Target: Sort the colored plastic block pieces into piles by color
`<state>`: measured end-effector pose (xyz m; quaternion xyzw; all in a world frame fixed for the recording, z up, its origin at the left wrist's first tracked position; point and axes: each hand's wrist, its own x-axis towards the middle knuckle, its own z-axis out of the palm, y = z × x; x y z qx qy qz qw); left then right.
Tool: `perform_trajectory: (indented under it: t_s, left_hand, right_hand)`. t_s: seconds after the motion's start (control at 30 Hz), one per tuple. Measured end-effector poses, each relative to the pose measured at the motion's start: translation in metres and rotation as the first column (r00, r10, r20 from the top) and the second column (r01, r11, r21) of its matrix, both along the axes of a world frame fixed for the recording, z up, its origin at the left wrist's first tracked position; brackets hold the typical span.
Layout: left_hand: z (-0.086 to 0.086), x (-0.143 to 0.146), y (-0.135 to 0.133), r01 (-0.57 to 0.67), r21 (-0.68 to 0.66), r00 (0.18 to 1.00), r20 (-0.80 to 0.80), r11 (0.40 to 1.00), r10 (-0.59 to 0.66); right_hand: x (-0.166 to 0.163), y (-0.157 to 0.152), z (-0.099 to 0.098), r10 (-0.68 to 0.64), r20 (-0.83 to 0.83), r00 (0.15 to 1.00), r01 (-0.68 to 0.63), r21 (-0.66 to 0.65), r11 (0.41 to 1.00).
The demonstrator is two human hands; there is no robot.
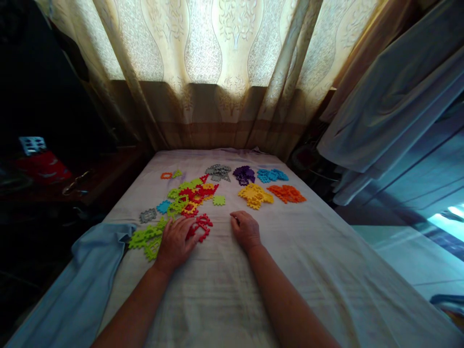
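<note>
My left hand [177,244] lies palm down, fingers stretched out, between a heap of lime-green interlocking plastic pieces [145,236] and some red interlocking pieces [205,224]. Its fingertips touch or cover part of the red ones; what is under the palm is hidden. On the sheet to the right rests my right hand [246,231], its fingers curled in, with nothing showing in them. Just beyond the hands is a mixed pile of red, green and yellow pieces [194,191]. A single green square piece [219,200] sits beside that pile.
Sorted heaps lie farther off: grey [218,171], purple [243,175], blue [271,175], yellow [254,195] and orange [287,193]. Loose grey [148,215] and blue [164,207] pieces are at left. A light-blue cloth [96,270] hangs over the left edge of the sheet-covered surface [217,299].
</note>
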<state>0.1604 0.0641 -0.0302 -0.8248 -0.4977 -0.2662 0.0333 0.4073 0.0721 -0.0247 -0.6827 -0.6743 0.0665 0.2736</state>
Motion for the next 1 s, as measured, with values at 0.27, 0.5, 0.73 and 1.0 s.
perform_trajectory:
  t_s: [0.27,0.5,0.73,1.0]
  left_hand:
    - [0.018,-0.019,0.023,-0.152,0.045,0.972,-0.173,0.987,0.158]
    - [0.035,-0.017,0.050,-0.242,-0.051,0.895,-0.397,0.969,0.202]
    - [0.044,0.003,0.063,-0.234,-0.105,0.857,-0.492,0.966,0.154]
    - [0.053,0.011,0.069,-0.099,-0.145,0.919,-0.393,0.984,0.035]
  right_hand:
    - [0.006,0.000,-0.005,-0.016,-0.201,0.979,0.016,-0.003,1.000]
    - [0.013,0.015,-0.018,-0.042,-0.453,0.890,0.090,0.084,0.992]
    - [0.021,0.024,-0.031,-0.005,-0.630,0.777,0.135,0.160,0.978]
    - [0.034,0.031,-0.031,-0.077,-0.766,0.638,0.290,0.147,0.946]
